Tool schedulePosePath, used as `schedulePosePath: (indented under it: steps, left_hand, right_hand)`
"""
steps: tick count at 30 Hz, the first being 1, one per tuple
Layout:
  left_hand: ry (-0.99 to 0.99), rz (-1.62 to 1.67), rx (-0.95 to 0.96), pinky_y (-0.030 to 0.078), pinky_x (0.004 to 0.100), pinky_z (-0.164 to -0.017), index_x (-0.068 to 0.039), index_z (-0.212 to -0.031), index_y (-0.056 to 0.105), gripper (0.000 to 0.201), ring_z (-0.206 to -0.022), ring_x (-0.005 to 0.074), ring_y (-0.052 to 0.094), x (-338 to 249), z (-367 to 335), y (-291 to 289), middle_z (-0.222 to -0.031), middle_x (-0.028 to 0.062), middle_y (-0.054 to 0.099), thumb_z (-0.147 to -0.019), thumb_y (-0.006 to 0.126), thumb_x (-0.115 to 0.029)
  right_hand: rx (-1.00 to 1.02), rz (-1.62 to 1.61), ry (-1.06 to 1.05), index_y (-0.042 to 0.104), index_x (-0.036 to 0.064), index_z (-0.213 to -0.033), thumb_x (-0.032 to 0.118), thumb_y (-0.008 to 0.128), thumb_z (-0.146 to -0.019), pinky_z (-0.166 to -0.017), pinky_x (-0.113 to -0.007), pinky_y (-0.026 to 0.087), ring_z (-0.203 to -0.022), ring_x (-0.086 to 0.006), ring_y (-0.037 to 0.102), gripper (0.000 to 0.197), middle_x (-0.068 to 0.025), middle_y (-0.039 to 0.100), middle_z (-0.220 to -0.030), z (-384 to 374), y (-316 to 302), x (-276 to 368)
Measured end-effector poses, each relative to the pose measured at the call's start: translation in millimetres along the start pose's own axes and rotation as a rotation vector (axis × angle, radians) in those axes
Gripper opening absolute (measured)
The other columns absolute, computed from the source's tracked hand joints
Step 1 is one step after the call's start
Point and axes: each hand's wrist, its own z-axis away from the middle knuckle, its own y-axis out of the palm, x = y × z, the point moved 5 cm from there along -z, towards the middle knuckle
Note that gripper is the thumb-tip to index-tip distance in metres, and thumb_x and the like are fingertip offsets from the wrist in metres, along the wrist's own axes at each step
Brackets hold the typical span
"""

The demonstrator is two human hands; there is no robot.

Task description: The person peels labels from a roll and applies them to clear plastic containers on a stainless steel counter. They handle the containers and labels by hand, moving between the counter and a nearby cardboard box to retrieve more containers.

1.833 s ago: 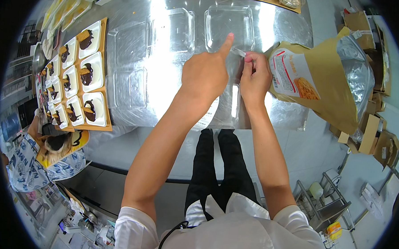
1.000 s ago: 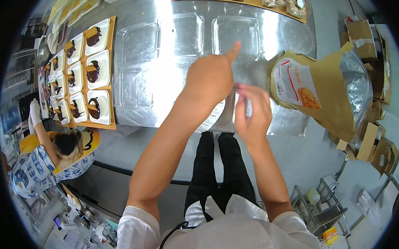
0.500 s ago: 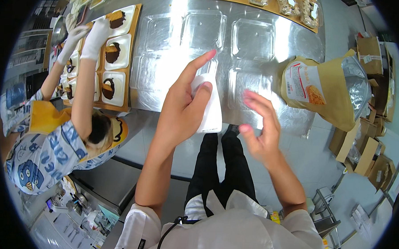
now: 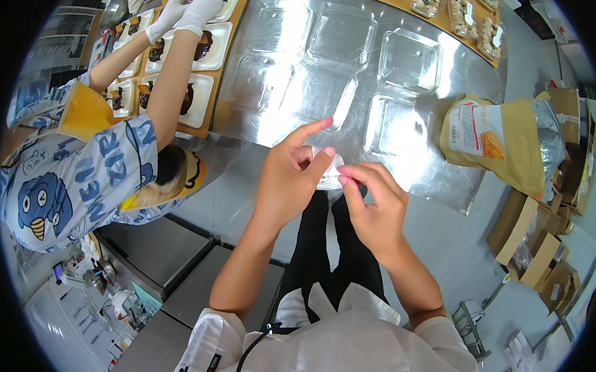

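Observation:
My left hand (image 4: 288, 179) grips a white label strip (image 4: 329, 178) with small print, thumb on top and index finger stretched out past it. The fingertips of my right hand (image 4: 380, 209) pinch the strip's right edge. Both hands are just off the near edge of the steel table (image 4: 247, 127), above my legs. Beyond them, several clear plastic trays (image 4: 410, 60) lie in two rows on the table. Part of the strip is hidden behind my left fingers.
On the left, a co-worker's white-gloved hands (image 4: 198, 12) work over a wooden board (image 4: 217, 89) with white trays of chocolate-topped food. A gold foil bag (image 4: 509, 139) stands at the table's right edge. Packed pastries (image 4: 461, 17) sit at the back. Cardboard boxes (image 4: 542, 236) are on the right.
My right hand has moved in and now pinches the white strip, which hung longer from my left hand before. The view has shifted; the co-worker's gloved hands have moved to the far tray.

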Motion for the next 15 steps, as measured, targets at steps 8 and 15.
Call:
schedulePosePath:
  steps: [8, 15]
  left_hand:
    - [-0.007, 0.088, -0.230, 0.033, 0.0244, -0.054, -0.007, -0.133, 0.064, 0.037, -0.059, 0.0034, 0.038, 49, -4, -42, -0.064, -0.0034, 0.045, -0.097, 0.056, -0.002]
    - [0.384, -0.702, -0.039, 0.047, 0.0405, -0.060, -0.029, -0.150, 0.050, 0.071, -0.056, 0.0296, 0.051, 43, -30, -67, -0.069, 0.0121, 0.053, -0.087, 0.056, 0.002]
  right_hand:
    - [-0.187, -0.006, -0.272, 0.072, 0.0027, -0.092, -0.007, 0.075, -0.077, -0.072, -0.034, 0.053, -0.081, -0.0278, 0.067, 0.019, -0.0101, 0.069, -0.092, 21, 30, 3]
    - [-0.352, 0.042, -0.058, 0.065, -0.0011, -0.096, -0.003, 0.076, -0.084, -0.066, -0.030, 0.052, -0.074, -0.0208, 0.065, 0.017, -0.0097, 0.072, -0.089, 3, 73, -79]
